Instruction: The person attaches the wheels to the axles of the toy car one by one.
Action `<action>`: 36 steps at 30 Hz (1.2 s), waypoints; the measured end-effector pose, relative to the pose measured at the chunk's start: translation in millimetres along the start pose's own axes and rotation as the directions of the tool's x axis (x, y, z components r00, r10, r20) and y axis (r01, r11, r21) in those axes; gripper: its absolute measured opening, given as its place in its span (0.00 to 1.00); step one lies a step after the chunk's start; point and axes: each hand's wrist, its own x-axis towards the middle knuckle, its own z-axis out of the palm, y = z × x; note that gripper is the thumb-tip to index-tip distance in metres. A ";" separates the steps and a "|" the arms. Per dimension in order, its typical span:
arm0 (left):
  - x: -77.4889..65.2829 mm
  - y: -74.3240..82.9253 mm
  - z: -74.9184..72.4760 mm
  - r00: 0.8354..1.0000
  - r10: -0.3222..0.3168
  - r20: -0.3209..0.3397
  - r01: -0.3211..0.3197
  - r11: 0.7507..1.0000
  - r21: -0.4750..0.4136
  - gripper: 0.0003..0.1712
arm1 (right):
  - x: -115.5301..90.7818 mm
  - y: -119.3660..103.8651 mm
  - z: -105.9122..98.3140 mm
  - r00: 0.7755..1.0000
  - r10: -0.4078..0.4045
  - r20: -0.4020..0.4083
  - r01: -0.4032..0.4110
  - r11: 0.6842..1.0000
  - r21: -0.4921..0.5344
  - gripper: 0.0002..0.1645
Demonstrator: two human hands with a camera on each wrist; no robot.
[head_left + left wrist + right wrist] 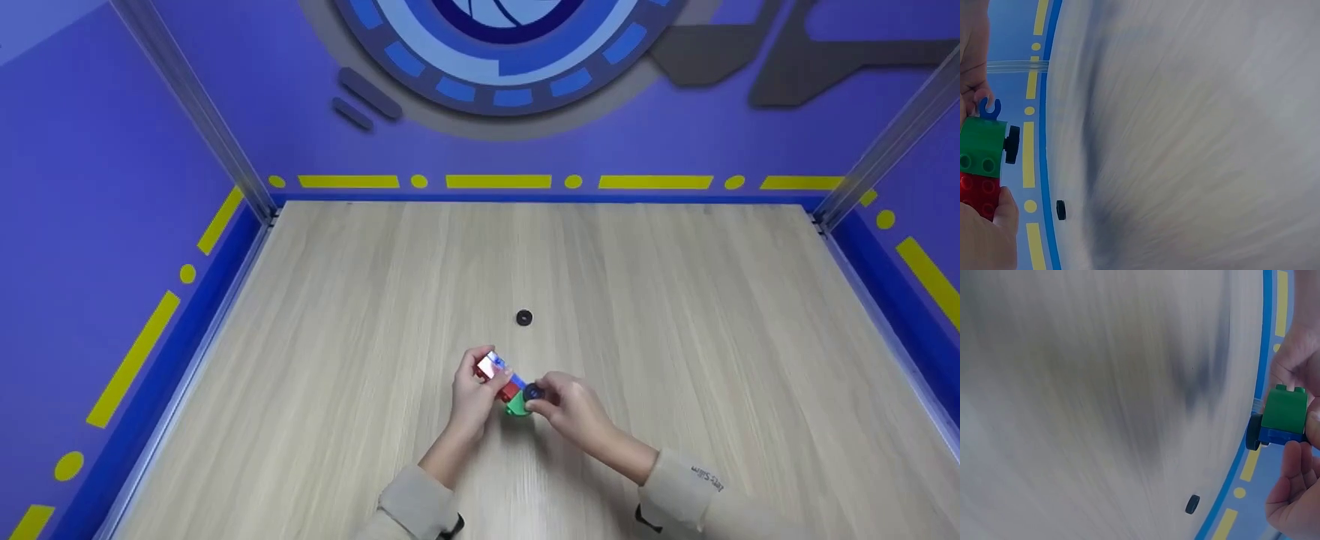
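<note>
My left hand [474, 394] grips a toy vehicle of building bricks, with its red brick [981, 194] between thumb and fingers. A green brick [1285, 409] forms the end towards my right hand [576, 409], over a blue base [1280, 435]. From that end sticks out a blue hook [990, 109]. My right hand pinches a black wheel [533, 391] against the vehicle's side at the green end. One black wheel [1012, 144] sits on the side in the left wrist view. A white printed brick [490, 364] shows at the other end, partly covered by my left fingers.
Beyond the hands, a loose black wheel [524, 318] lies on the wood-grain table [360, 300]. Blue panels [480, 161] with yellow marks stand along the back and both sides, with metal posts [196, 105] at the corners.
</note>
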 end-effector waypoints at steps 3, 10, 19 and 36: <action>-0.8 -0.1 0.1 1.000 0.002 0.003 -0.002 1.000 0.016 0.25 | -0.5 1.9 0.2 1.000 0.009 0.013 -0.009 1.000 0.012 0.12; -0.9 7.3 0.0 0.999 0.005 0.035 -0.007 0.998 0.060 0.27 | -1.2 7.7 -1.2 0.999 -0.032 -0.015 0.033 0.998 0.046 0.12; -15.3 34.4 3.4 0.999 0.022 0.045 -0.027 0.995 0.100 0.29 | -3.4 10.8 -2.1 0.995 -0.067 -0.067 0.073 0.994 0.078 0.14; -4.9 5.4 -1.0 0.995 0.037 0.091 -0.038 0.999 0.011 0.38 | -8.8 18.0 -4.8 0.996 -0.016 -0.093 0.031 0.986 0.162 0.14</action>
